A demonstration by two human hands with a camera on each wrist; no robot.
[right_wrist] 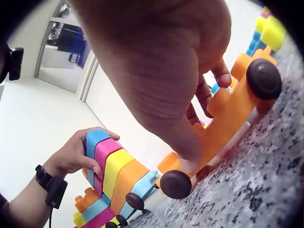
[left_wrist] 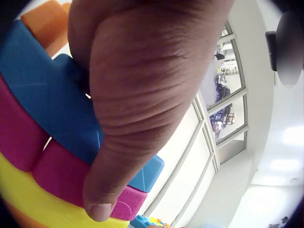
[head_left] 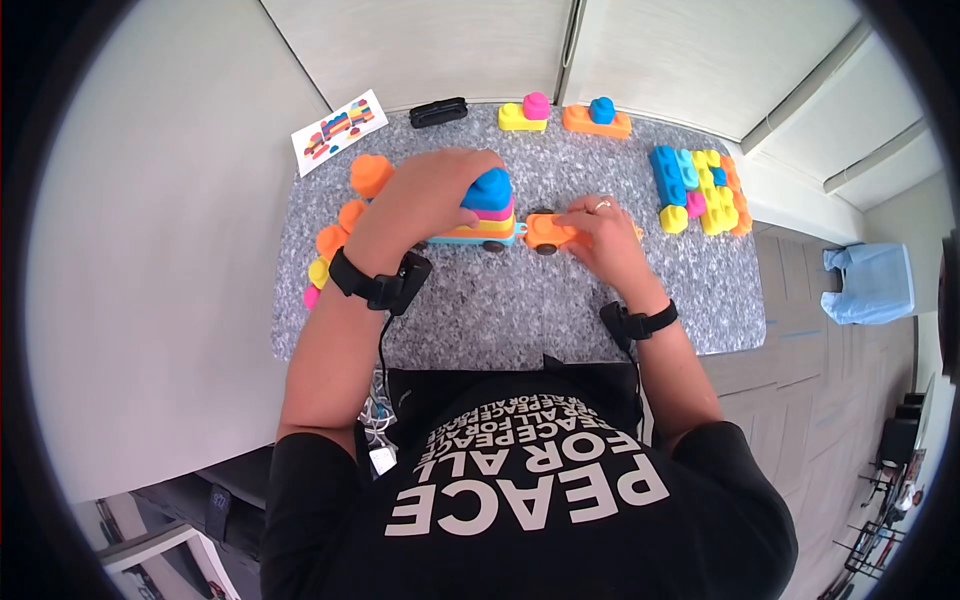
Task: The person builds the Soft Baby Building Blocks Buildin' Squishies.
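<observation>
The left hand [head_left: 430,195] grips the upper part of a layered block stack on wheels; its thumb presses the pink layer [left_wrist: 61,175] under the blue block [left_wrist: 42,80]. Yellow and orange layers lie below, on a light blue wheeled base [head_left: 470,239]. The right hand [head_left: 605,240] holds a small orange wheeled base [right_wrist: 228,118] by its side, thumb near a black wheel [right_wrist: 175,184]. A light blue link joins the two vehicles end to end. The palm and arm hide part of the stack in the head view.
Assembled flat blocks [head_left: 708,190] lie at the right. Along the back are a picture card [head_left: 340,130], a black object [head_left: 438,112], a yellow block with pink [head_left: 523,118] and an orange block with blue [head_left: 597,121]. Orange blocks [head_left: 371,175] stand beyond the left wrist.
</observation>
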